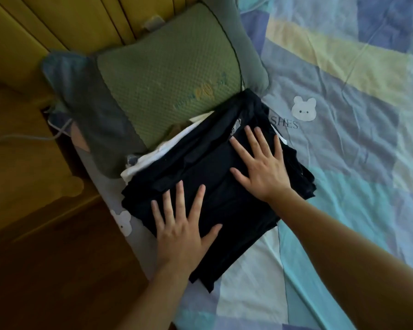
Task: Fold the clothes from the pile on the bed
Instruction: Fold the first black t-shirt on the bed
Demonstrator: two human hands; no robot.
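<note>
Two flat, spread hands, left hand and right hand, atop folded black garment.

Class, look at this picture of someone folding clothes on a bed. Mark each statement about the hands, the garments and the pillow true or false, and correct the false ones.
1. Both hands lie flat on the dark garment. True: left hand and right hand press it with fingers spread.
2. The dark garment is at the bottom of the stack. False: it lies on top, with a white garment under it.
3. A green pillow lies beyond the stack. True.
4. The right hand pinches a sleeve in the air. False: it rests open, no grip.
</note>
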